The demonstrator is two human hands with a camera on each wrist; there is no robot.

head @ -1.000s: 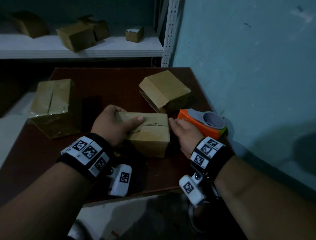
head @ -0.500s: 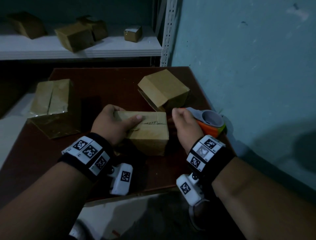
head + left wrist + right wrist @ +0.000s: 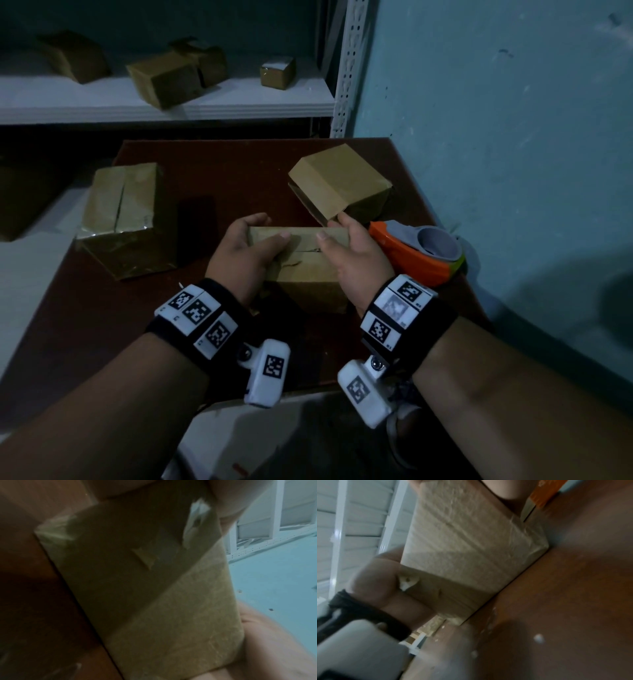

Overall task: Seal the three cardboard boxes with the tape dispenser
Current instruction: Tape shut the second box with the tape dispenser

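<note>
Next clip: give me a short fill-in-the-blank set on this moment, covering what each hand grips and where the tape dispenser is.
1. Both the left hand and the right hand grip the same small ____.
2. The orange tape dispenser lies on the table, held by ____ hand.
3. The dispenser lies on the person's ____ side of the held box.

Missing words: box; neither; right

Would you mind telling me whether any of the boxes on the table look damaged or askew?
Yes. The far box sits tilted with a flap gaping open at its lower left. The box held by both hands shows a ragged tear along its top seam. The large left box looks crumpled.
</note>
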